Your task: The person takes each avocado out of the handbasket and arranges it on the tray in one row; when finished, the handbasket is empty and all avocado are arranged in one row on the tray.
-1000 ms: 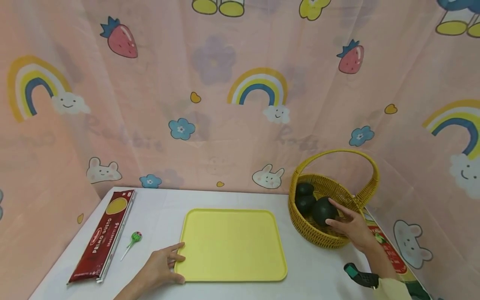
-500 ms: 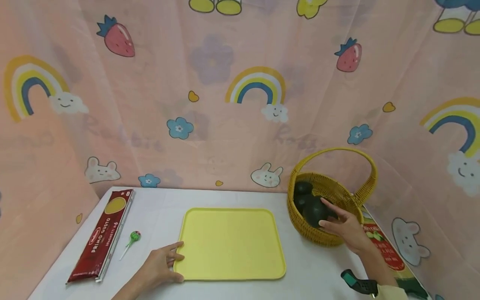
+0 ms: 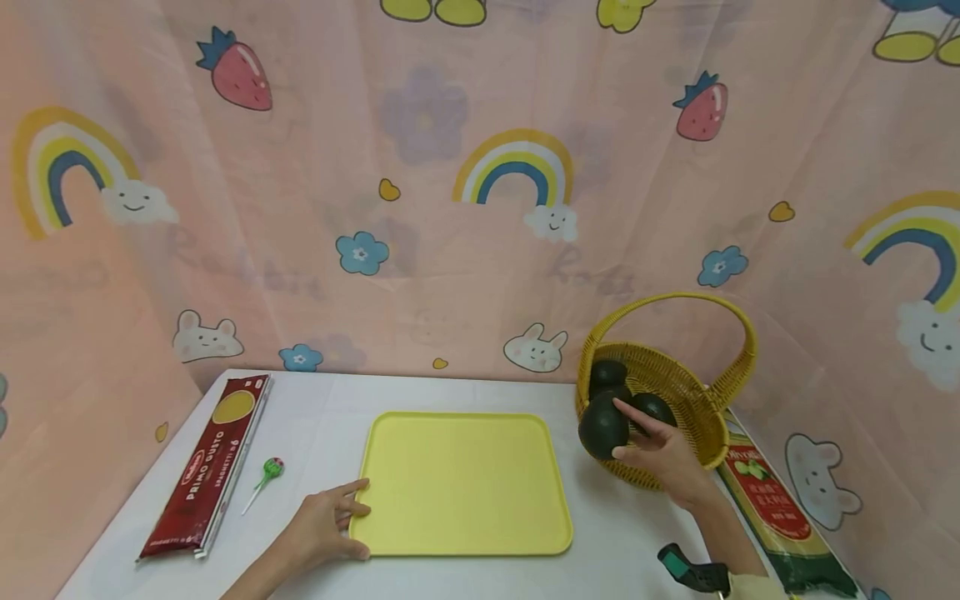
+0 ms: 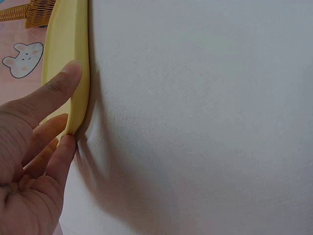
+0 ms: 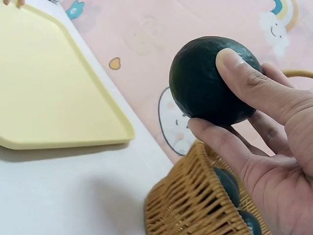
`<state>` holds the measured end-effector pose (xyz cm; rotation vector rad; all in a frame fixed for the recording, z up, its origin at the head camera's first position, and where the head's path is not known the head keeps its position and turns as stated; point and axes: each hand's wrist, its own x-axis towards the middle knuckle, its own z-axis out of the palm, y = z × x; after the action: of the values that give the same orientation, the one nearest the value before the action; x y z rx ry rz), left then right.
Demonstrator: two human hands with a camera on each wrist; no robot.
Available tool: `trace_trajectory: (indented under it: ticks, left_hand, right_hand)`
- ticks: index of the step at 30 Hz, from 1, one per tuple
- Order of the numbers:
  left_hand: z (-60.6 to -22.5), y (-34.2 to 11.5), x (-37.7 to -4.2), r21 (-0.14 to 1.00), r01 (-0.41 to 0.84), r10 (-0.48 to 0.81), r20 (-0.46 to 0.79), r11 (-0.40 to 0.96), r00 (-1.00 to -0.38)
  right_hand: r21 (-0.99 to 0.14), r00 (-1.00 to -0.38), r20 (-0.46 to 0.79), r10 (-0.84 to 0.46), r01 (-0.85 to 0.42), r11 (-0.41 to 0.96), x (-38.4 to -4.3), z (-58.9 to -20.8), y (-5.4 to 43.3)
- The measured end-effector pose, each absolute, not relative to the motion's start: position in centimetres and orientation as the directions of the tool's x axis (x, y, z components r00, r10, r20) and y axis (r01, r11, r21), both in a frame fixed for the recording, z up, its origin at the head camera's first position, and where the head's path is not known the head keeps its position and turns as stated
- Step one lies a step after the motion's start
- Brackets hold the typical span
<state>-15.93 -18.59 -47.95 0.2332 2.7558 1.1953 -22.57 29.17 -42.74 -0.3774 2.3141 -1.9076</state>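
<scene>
My right hand [image 3: 663, 458] grips a round, dark green avocado [image 3: 602, 427] between thumb and fingers. The avocado overlaps the left rim of the yellow wicker basket [image 3: 705, 400] in the head view, and the right wrist view has this held avocado [image 5: 210, 83] up above the basket wall [image 5: 181, 191]. More dark avocados [image 3: 606, 372] lie inside the basket. At the left, my left hand [image 3: 318, 529] holds the left edge of a yellow rectangular tray [image 3: 465, 483]. In the left wrist view the thumb lies over the tray's rim [image 4: 80, 49] and fingertips reach its underside.
A red spaghetti packet [image 3: 202, 475] lies on the white table at the left, with a green-wrapped lollipop [image 3: 270, 471] beside it. A red and green packet [image 3: 780, 508] lies right of the basket. Patterned pink cloth [image 3: 450, 317] hangs behind.
My right hand has moved left, raising the avocado from inside the basket to its left rim. Another avocado now shows where it was. The left hand keeps its place on the tray.
</scene>
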Motion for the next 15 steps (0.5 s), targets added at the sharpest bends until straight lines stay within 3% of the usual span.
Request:
trace_trajectory:
  ticks: [15]
  left_hand:
    - [-48.2, -18.7, -15.9, 0.753, 0.092, 0.201, -0.055, 0.652, -0.978]
  right_hand:
    - [-0.986, -0.941, 0.068, -0.332, -0.114, 0.123, -24.1, -44.8, 25.3]
